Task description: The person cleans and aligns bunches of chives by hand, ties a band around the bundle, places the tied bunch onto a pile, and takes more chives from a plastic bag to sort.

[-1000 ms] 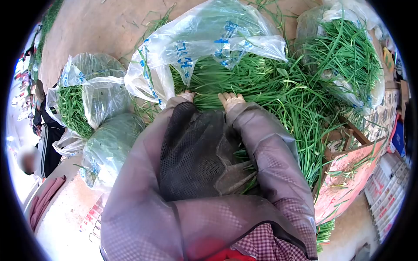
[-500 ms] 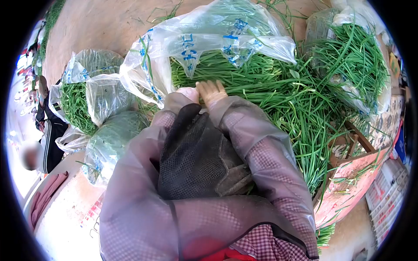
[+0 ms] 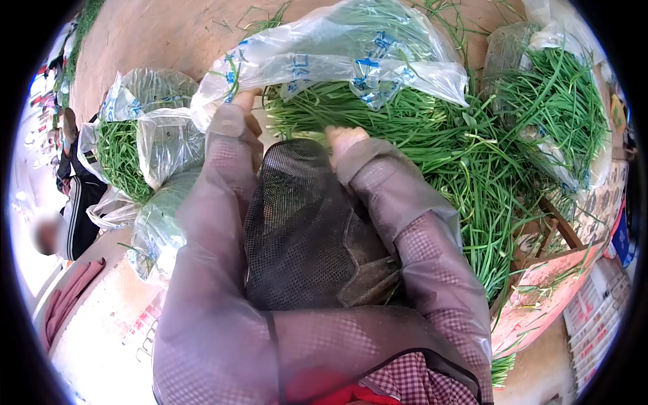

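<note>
Long green garlic chives (image 3: 412, 128) lie in a heap, partly inside a clear plastic bag (image 3: 310, 67) with blue printing. My left hand (image 3: 247, 111) is at the left edge of that bag's mouth, with its fingers closed on the plastic. At the near edge of the chives, my right hand (image 3: 347, 140) has its fingers curled in. What it holds, if anything, is hidden. Both forearms wear translucent sleeves over checked cloth. A dark mesh cloth (image 3: 297, 229) rises between my arms.
Filled plastic bags of greens (image 3: 121, 155) stand at the left, and another bag of chives (image 3: 560, 101) is at the right. A wooden frame (image 3: 557, 226) is at the lower right. A person (image 3: 81, 209) is at the far left. Loose stalks lie on the floor (image 3: 162, 34).
My hands were together at the front of the chives. The left has moved left and up to the bag's edge; the right has shifted slightly right and its fingers have curled.
</note>
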A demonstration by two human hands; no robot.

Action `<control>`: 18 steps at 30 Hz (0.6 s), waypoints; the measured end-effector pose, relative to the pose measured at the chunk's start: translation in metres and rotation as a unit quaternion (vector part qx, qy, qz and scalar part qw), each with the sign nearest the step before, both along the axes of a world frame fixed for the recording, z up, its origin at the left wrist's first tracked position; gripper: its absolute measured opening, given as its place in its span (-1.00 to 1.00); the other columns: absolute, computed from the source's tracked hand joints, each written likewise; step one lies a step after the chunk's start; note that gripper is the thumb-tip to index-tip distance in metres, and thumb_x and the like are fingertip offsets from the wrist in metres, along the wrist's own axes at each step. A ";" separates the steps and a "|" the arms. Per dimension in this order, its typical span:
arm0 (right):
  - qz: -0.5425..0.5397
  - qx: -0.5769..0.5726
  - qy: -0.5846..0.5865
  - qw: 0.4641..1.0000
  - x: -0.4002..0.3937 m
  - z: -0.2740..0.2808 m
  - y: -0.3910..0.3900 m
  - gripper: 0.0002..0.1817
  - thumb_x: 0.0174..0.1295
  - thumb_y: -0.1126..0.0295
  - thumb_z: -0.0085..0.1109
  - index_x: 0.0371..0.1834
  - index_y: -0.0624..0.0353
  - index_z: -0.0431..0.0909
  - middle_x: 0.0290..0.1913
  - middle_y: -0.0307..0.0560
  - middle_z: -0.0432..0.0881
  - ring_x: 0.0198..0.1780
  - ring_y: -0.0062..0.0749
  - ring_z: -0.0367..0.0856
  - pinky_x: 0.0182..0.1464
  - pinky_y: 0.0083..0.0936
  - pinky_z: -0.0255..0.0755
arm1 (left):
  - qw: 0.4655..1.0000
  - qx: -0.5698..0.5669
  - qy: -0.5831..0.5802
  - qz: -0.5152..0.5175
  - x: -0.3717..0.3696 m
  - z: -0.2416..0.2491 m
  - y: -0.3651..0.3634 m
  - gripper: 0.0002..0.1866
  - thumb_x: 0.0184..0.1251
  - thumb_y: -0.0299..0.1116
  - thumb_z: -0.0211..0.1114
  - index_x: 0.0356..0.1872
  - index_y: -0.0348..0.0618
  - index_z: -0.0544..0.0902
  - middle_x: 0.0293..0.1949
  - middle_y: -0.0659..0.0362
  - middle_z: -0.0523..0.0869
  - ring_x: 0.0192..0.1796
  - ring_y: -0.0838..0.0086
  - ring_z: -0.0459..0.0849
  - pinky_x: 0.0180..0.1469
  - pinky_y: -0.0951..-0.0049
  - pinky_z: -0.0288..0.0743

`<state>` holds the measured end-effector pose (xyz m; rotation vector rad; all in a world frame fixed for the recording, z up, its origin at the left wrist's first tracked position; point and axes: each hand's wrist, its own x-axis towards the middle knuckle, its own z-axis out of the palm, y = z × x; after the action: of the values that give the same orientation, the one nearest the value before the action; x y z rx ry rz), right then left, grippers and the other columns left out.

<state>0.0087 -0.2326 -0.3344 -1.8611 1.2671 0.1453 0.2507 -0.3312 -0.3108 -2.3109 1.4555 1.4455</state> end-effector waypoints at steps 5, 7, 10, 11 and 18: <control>0.107 -0.046 0.021 0.993 0.022 -0.008 -0.024 -0.57 -0.03 0.34 0.22 -0.03 0.17 0.46 -0.08 0.00 0.61 0.03 -0.20 0.59 0.02 -0.29 0.42 | 0.986 -0.007 -0.133 -0.099 0.021 0.010 0.005 -0.34 0.11 -0.16 0.28 0.28 -0.02 0.34 0.22 0.05 0.43 0.25 0.17 0.41 0.17 0.22 0.37; 0.131 -0.045 0.008 0.990 0.036 -0.012 -0.033 -0.59 -0.01 0.34 0.20 -0.03 0.15 0.48 -0.06 -0.02 0.62 0.03 -0.22 0.59 0.03 -0.30 0.42 | 0.982 -0.013 -0.037 0.186 0.022 -0.006 0.013 -0.27 0.05 -0.13 0.33 0.30 -0.05 0.33 0.26 -0.01 0.38 0.28 0.15 0.38 0.22 0.31 0.33; 0.151 -0.040 0.010 0.988 0.057 -0.026 -0.042 -0.66 0.07 0.35 0.12 -0.04 0.07 0.52 0.00 -0.10 0.60 0.11 -0.26 0.54 0.09 -0.29 0.39 | 0.994 -0.079 -0.054 0.047 0.016 -0.008 0.022 -0.27 0.04 -0.11 0.36 0.30 -0.01 0.35 0.33 -0.05 0.27 0.32 0.09 0.33 0.28 0.38 0.28; 0.141 -0.076 0.019 0.987 0.063 -0.032 -0.043 -0.68 0.08 0.35 0.10 -0.05 0.05 0.53 0.08 -0.10 0.54 0.19 -0.25 0.46 0.14 -0.26 0.34 | 0.992 -0.044 -0.105 -0.059 0.017 -0.002 0.023 -0.24 -0.03 -0.22 0.42 0.30 0.04 0.35 0.33 -0.05 0.25 0.34 0.07 0.29 0.30 0.38 0.26; 0.016 -0.202 0.097 0.974 0.038 -0.078 -0.050 -0.21 0.13 0.21 0.10 0.44 -0.02 -0.01 0.34 0.02 0.27 0.40 -0.23 0.15 0.31 -0.13 0.10 | 0.985 -0.029 -0.140 -0.095 0.015 -0.013 0.021 0.02 -0.39 -0.62 0.55 0.31 0.17 0.34 0.34 -0.05 0.24 0.38 0.07 0.24 0.33 0.33 0.26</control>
<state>0.0464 -0.2822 -0.4128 -2.2587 1.4854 0.0925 0.2659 -0.3100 -0.3234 -2.2226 1.5978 0.9963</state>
